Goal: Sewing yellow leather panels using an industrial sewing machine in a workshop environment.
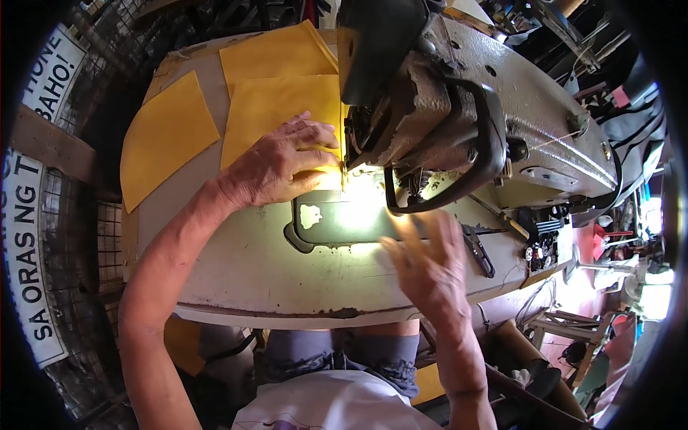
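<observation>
I have the yellow panel (283,104) lying flat on the sewing table (236,297), back of its centre, its right edge running alongside the needle area of the sewing machine (423,100). The left hand (287,159) lies palm down over the panel's near right corner, fingers loosely bent rather than clenched, their tips close to that right edge.

The right hand (432,258) is blurred; I read its fingers as spread, just in front of the black curved bar (494,143). I cannot tell whether they touch the dark bed plate (340,223), whose rounded left end shows a pale worn patch.

Behind the panel, more yellow pieces (276,51) reach toward the table's back edge. A curved yellow piece (168,143) lies apart along the left edge, with a narrow strip of tabletop between it and the panel.

My widest room is from the left forearm to the front edge, short of the bed plate. To the right it tightens: black snips (479,252) lie beside the right hand, then a yellow-handled tool (514,225) and a cluster of small parts (541,251) crowd the right edge. The machine body blocks the back right corner.
</observation>
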Tool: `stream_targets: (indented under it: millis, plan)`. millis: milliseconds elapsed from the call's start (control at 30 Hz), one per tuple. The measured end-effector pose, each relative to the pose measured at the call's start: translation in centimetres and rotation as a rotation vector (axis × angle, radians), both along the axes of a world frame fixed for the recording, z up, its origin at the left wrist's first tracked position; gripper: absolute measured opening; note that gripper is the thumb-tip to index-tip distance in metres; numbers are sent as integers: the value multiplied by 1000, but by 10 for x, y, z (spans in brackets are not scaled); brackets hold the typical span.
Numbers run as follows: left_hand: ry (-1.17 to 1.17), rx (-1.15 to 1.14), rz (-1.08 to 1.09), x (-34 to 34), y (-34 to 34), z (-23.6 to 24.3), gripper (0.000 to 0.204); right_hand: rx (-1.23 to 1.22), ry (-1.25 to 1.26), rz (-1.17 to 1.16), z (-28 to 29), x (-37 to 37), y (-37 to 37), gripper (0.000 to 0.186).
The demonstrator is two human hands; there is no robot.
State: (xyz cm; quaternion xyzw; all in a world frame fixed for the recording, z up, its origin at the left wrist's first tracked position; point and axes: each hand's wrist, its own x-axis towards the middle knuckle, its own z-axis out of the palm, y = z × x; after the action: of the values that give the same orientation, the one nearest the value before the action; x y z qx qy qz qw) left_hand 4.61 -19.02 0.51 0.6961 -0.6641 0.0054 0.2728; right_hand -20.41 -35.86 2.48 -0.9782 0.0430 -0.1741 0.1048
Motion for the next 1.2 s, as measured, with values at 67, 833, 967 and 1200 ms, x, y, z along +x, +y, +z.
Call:
stream_targets:
  millis: [67, 833, 967, 1200]
  plan:
    - [-8, 27, -6, 4, -4, 3, 24, -15, 1, -214, 11, -34, -16, 46]
    - [-254, 54, 651, 112, -103, -27, 29, -92, -68, 200, 3, 124, -143, 28]
    - [-190, 59, 604, 105, -108, -12, 38, -137, -77, 301, -5, 237, -149, 29]
    - [-136, 131, 611, 107, -89, -10, 47, -161, -62, 567, 1, 267, -125, 27]
